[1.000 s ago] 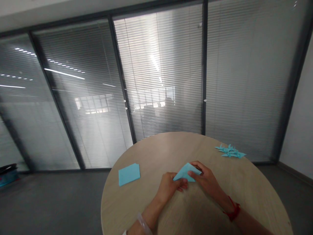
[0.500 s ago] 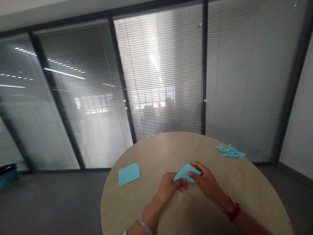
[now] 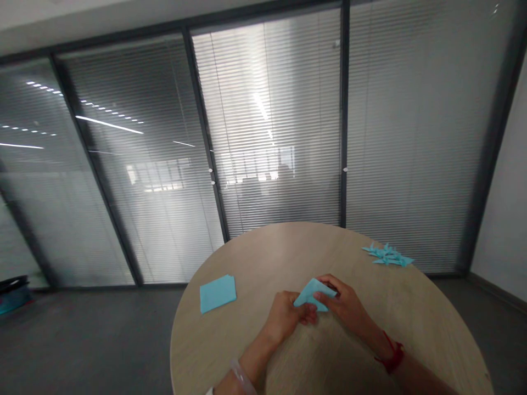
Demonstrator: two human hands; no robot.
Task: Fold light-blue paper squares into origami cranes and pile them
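Paper [image 3: 313,289] is low in the frame, just right of centre, over the surface [image 3: 284,247]. The left hand [image 3: 286,317] grips its left corner; the right hand [image 3: 348,304] pinches its right side, thumb on top. Steady left fingers and light thumb pressure should keep edges even. Sheets [image 3: 218,294] lie lower left; farther, right, folded pieces [image 3: 387,255].
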